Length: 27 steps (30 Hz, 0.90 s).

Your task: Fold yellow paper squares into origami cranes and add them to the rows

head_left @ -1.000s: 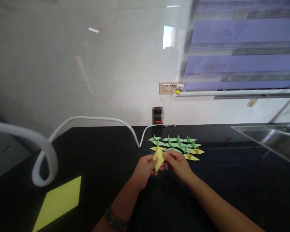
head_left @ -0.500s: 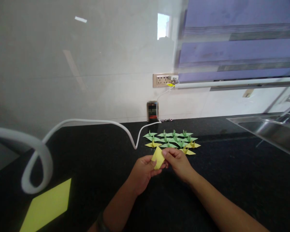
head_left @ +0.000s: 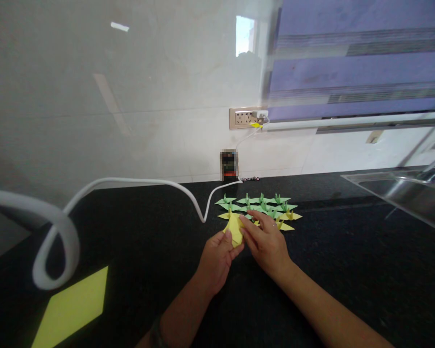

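Observation:
A folded yellow paper piece [head_left: 235, 229] is pinched in my left hand [head_left: 217, 258], low over the black counter [head_left: 148, 232]. My right hand [head_left: 266, 241] lies beside it, fingers stretched out flat with the fingertips touching the paper's right edge. Just beyond both hands, several green and yellow paper cranes [head_left: 261, 207] stand in rows on the counter.
A flat yellow paper sheet [head_left: 72, 309] lies at the near left. A thick white cable [head_left: 137, 183] loops across the left side toward a small device [head_left: 228, 165] leaning on the tiled wall under a socket strip [head_left: 247, 118]. A steel sink [head_left: 402, 193] sits at the right.
My hands moved the yellow piece forward and down toward the cranes. My right hand went from pinching the paper to lying flat against it. The view tilted slightly.

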### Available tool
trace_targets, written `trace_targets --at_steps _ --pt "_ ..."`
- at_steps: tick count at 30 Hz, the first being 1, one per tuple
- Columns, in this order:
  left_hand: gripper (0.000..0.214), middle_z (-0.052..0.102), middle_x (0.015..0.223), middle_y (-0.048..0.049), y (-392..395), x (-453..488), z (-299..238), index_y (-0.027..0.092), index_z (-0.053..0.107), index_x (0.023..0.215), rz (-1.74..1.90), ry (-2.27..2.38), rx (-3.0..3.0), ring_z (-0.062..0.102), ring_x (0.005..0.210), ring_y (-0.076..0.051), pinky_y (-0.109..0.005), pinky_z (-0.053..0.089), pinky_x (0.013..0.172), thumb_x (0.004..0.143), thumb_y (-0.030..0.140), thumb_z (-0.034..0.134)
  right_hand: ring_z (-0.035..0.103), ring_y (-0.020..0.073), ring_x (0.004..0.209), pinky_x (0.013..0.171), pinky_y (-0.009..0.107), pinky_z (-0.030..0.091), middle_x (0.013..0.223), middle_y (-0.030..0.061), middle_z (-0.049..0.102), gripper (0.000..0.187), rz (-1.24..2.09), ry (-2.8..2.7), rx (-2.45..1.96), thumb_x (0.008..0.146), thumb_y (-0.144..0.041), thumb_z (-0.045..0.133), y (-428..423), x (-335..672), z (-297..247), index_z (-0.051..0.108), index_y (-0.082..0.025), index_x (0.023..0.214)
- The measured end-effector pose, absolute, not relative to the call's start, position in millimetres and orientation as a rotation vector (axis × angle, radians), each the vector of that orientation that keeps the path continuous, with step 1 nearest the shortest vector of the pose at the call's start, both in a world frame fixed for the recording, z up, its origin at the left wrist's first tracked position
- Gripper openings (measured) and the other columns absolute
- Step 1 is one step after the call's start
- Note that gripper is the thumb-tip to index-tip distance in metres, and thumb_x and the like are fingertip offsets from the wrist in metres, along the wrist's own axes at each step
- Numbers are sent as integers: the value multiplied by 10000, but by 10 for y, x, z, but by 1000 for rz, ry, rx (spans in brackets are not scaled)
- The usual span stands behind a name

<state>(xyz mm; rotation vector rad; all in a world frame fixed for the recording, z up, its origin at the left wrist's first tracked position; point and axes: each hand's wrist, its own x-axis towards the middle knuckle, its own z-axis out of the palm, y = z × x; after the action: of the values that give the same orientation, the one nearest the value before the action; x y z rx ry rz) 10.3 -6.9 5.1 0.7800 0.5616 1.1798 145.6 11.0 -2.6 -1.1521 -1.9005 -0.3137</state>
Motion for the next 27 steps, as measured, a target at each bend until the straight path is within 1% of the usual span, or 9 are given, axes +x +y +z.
trace_targets --at_steps 3,5,10,15,20,24,27 --pt "290 580 1054 -105 -81 107 62 125 563 1038 1153 570 850 517 982 -178 -344 354 905 761 196 516 463 217 962 751 355 452 1098 115 502 292 -366 -1918 -1140 774 -205 500 106 1457 -24 575 -206 1056" --pt "298 588 1038 -102 -83 109 55 129 564 1042 1146 583 876 522 969 -176 -348 351 905 752 183 524 465 217 962 759 360 449 1087 115 509 280 -377 -1923 -1133 773 -199 500 101 1453 -19 583 -203 1041" --pt "296 593 1032 -96 -79 109 21 143 574 1038 1158 609 898 523 964 -180 -353 359 895 751 197 523 472 217 959 769 363 448 1056 124 524 304 -394 -1911 -1131 768 -188 506 87 1439 4 564 -179 1066" --pt "309 593 1039 -101 -78 109 12 144 566 1052 1158 618 912 527 968 -188 -365 361 897 753 207 520 471 213 966 776 362 445 1044 111 530 280 -411 -1917 -1108 769 -175 502 82 1440 4 578 -204 1036" --pt "332 582 1071 -103 -70 103 10 145 566 1060 1163 654 929 507 1013 -214 -376 364 901 740 230 538 462 208 962 778 362 434 1024 100 525 279 -397 -1930 -1067 763 -155 499 83 1440 -14 581 -213 1023" --pt "337 585 1066 -101 -75 104 30 145 575 1050 1162 677 949 504 1019 -220 -376 366 899 731 250 548 471 200 922 744 346 439 979 99 525 232 -320 -1905 -1076 759 -161 498 64 1433 7 600 -194 965" --pt "327 606 1018 -99 -87 112 44 147 592 1024 1163 684 954 530 975 -212 -376 373 888 719 261 562 478 198 893 736 354 436 933 91 528 184 -230 -1879 -1082 759 -167 492 42 1417 32 606 -189 901"
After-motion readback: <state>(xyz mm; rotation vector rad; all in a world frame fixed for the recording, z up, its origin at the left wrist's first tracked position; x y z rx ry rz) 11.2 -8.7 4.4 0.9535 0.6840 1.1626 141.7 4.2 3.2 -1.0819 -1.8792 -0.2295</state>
